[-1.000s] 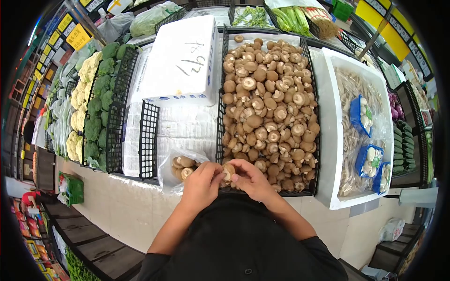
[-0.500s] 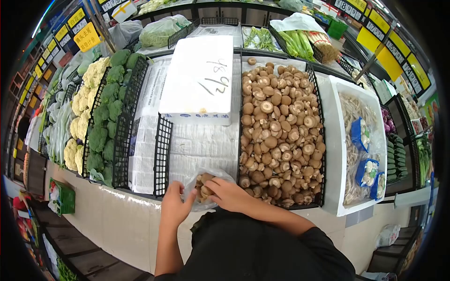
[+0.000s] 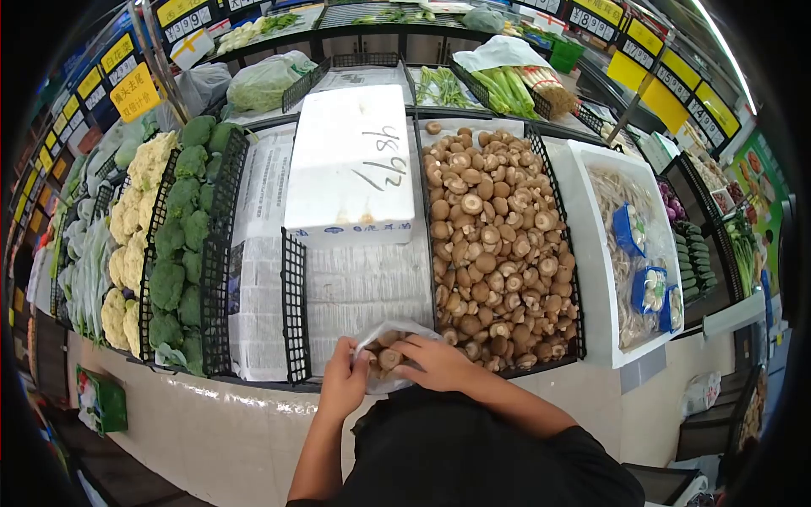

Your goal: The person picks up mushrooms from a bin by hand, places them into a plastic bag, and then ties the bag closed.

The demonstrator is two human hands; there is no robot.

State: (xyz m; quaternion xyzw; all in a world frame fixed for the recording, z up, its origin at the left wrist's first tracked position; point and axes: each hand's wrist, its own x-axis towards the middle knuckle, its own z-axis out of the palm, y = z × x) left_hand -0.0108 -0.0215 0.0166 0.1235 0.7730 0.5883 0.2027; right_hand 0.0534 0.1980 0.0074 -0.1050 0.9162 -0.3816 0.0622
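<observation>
Along this produce aisle, a black mesh crate (image 3: 580, 342) is heaped with brown-capped mushrooms (image 3: 498, 253). A second ago both hands pinched one mushroom; now the right hand (image 3: 435, 363) reaches into the clear plastic bag (image 3: 390, 386) of brown mushrooms (image 3: 390, 358), just left of the crate, while the left hand (image 3: 345, 380) touches its side. I can't tell whether either hand's fingers are clamped or apart.
</observation>
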